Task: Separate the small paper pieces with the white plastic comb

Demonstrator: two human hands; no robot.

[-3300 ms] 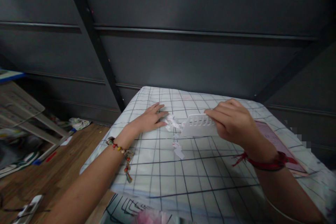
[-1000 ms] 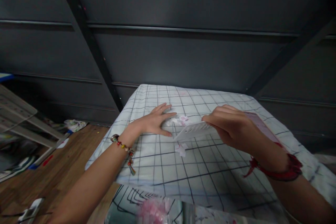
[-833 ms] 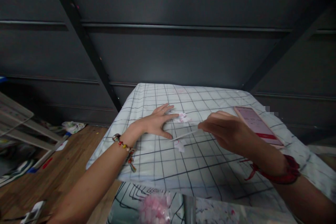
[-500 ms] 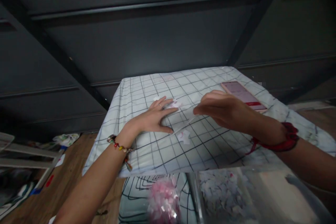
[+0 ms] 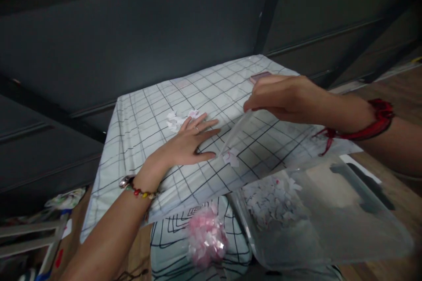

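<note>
My left hand (image 5: 191, 142) lies flat with fingers spread on the checkered cloth (image 5: 141, 123), its thumb at the lower end of a thin translucent plastic strip or film edge (image 5: 232, 134). My right hand (image 5: 280, 96), raised above the cloth, pinches the upper end of that piece, which slants up between both hands. White paper scraps (image 5: 176, 121) are gathered beyond my left fingers. Another scrap with a pinkish mark (image 5: 231, 157) lies by the strip's lower end. Whether the strip belongs to a larger clear sheet or bag, I cannot tell.
At the front right, a clear plastic box (image 5: 329, 237) holds many paper scraps (image 5: 272, 199). Beside it, a shiny clear bag of pink and white bits (image 5: 207, 237) rests on a patterned cushion (image 5: 171, 246). A phone (image 5: 260, 77) is partly behind my right hand. Dark panels (image 5: 132, 39) stand behind.
My view has turned right and down, bringing more of the box into sight. My right hand appears higher, and the translucent strip looks wider. The left hand stays spread on the cloth.
</note>
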